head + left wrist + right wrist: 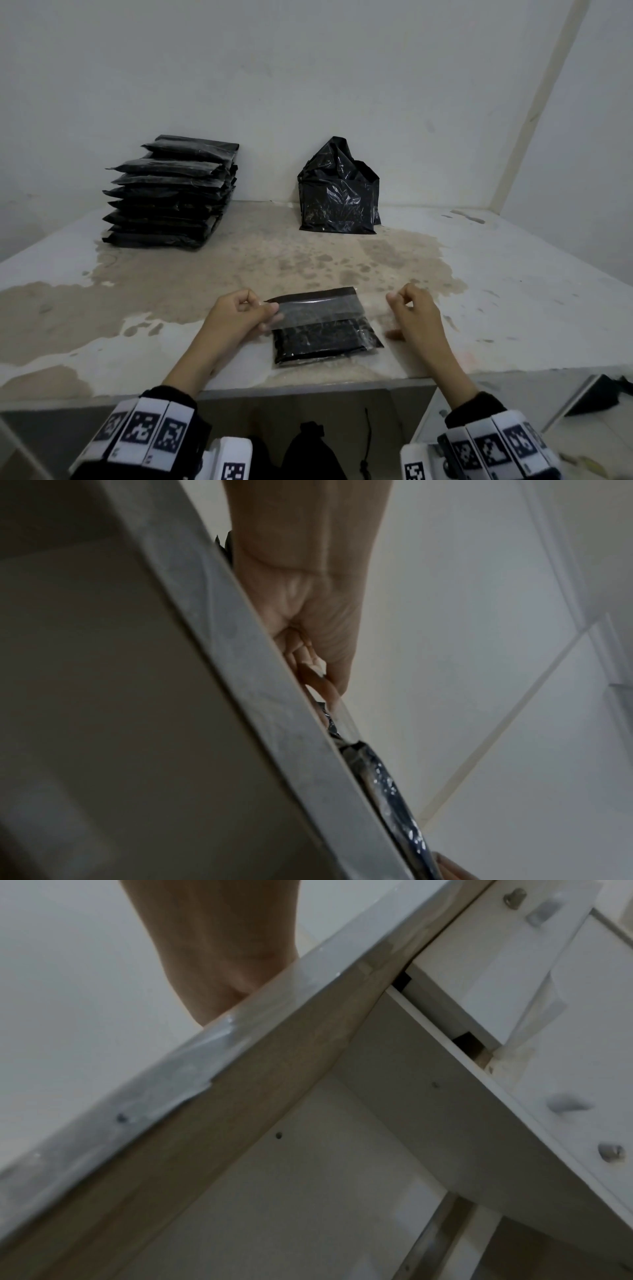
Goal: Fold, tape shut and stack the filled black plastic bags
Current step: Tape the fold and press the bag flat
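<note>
Near edge of desk (513,308): 1 folded bag (325,337) lies flat between the hands. A strip of clear tape (315,313) is stretched across its upper part, over the folded flap. Left hand (239,313) pinches the tape's left end, thumb against fingers, just beside the bag's left edge; left wrist view confirms the pinch on the strip. Right hand (414,308) sits just right of the bag with fingers curled, apparently pinching the tape's right end; the clear film there is hard to make out, and the right wrist view shows only forearm and desk edge.

Progress, judged: fold done on this bag, taping in hand; tape does not look pressed down yet. Stacking of this bag is left.

Far right, against the wall: 1 open bag (339,192) stands upright, top unfolded; still to fold, tape, stack.

Far left: stack (171,192) of about 8 finished bags.
</note>
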